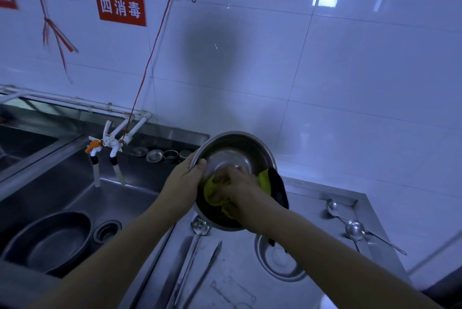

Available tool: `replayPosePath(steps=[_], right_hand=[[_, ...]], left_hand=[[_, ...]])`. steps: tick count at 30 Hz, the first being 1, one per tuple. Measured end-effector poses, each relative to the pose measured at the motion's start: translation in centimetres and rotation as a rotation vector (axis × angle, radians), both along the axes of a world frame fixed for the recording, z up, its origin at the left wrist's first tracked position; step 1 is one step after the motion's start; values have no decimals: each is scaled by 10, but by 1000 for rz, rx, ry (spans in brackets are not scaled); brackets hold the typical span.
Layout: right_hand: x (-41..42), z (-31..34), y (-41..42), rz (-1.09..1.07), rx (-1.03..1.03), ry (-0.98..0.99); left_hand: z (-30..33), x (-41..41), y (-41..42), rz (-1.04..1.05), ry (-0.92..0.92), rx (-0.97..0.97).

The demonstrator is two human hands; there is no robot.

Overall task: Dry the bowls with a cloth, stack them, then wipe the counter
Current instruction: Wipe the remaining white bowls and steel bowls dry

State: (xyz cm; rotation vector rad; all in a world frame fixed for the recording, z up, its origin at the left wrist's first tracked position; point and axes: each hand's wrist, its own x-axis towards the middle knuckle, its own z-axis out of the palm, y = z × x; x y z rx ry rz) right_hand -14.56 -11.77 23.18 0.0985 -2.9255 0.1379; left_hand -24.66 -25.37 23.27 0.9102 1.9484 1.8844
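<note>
Two bare forearms come up from the bottom of the frame and meet at a steel bowl (233,158), held in the air just right of centre, above the counter (322,208). Its mouth is tilted toward the person. The left hand (185,178) grips the left rim, with the thumb hooked over the edge and the other fingers behind the wall. The right hand (233,183) is inside the bowl, its fingers bunched on a yellow cloth (215,196) and pressing it against the lower inner wall. A dark part of the cloth hangs over the right rim.

Below this, in the lower middle of the frame, a second bowl (282,263) stands on the counter, partly hidden by the right arm. A ladle (200,227) and tongs (207,266) lie to its left, and two spoons (350,226) at the right. In the lower left, a dark basin (47,241) sits in the sink (120,198).

I think the drying is in the middle, and no stacking is done yet. The risk is the one-sided hold: if the wet rim slips while the cloth pushes hard, the bowl may fall on the second bowl or the ladle. The hanging cloth end may also catch the rim.
</note>
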Motion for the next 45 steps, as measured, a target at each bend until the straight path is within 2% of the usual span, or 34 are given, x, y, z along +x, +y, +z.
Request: replayPosePath(steps=[4, 7, 11, 15, 19, 24, 27, 29, 33, 36, 39, 43, 45], right_hand=[[7, 6, 15, -4, 246, -5], [8, 9, 22, -30, 375, 176], [2, 14, 30, 155, 491, 448], [1, 19, 41, 258, 596, 545], [9, 12, 48, 86, 505, 537], [21, -16, 17, -130, 152, 431], [22, -31, -14, -142, -39, 432], [18, -36, -30, -126, -85, 452], [12, -40, -24, -62, -3, 476], [19, -43, 9, 98, 250, 446], [22, -38, 41, 243, 445, 511], [19, -28, 52, 298, 476, 580], [19, -23, 53, 259, 459, 557]], left_hand=[[4, 1, -5, -91, 73, -70], [6, 1, -6, -155, 58, -102], [3, 3, 2, -209, 18, -185], [6, 0, 1, -146, 59, -187], [11, -9, -5, 38, 131, -137], [8, -5, 3, 204, 172, -56], [2, 2, 11, 285, 108, 15], [0, 6, 16, 297, 67, 54], [5, 4, 16, 246, 89, 34], [16, -11, 4, 92, 160, -95], [32, -23, -5, -94, 219, -266], [41, -31, -4, -156, 93, -364], [39, -36, -9, -121, 138, -420]])
